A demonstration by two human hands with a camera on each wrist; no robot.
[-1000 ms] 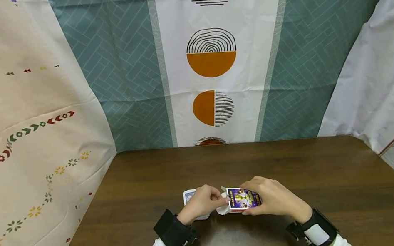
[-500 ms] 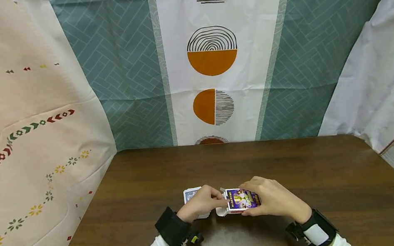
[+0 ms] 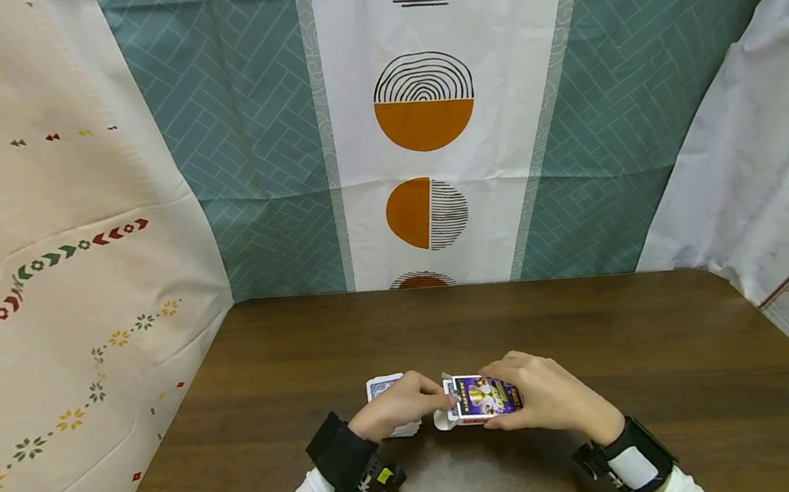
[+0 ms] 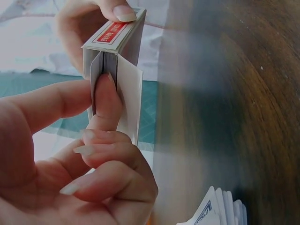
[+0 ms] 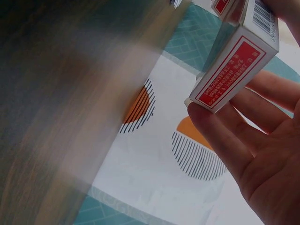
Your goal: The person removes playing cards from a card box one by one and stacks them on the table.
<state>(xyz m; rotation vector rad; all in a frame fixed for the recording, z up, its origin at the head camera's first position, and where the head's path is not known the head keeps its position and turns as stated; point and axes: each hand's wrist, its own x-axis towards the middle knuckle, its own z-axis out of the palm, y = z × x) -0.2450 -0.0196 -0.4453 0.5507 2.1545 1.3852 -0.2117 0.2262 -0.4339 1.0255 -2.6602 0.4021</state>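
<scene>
My right hand (image 3: 555,396) grips a purple playing card box (image 3: 487,395) by its sides, thumb on the near edge. The white and red side of the card box (image 5: 232,72) shows in the right wrist view. At the box's open left end, my left hand (image 3: 400,406) pinches playing cards (image 4: 110,63) between thumb and index finger. In the left wrist view their dark edges show between the spread flaps, and most of each card is hidden inside. A pile of blue-backed cards (image 3: 381,386) lies on the table, partly under my left hand.
The brown wooden table (image 3: 303,351) runs back to a teal and white patterned cloth (image 3: 269,213). A cream embroidered cloth (image 3: 72,325) hangs along the left side, a white one (image 3: 744,146) along the right.
My left fingers have drawn back slightly to the left, and a card edge now shows at the box's mouth. The right hand keeps its hold on the box in the same place.
</scene>
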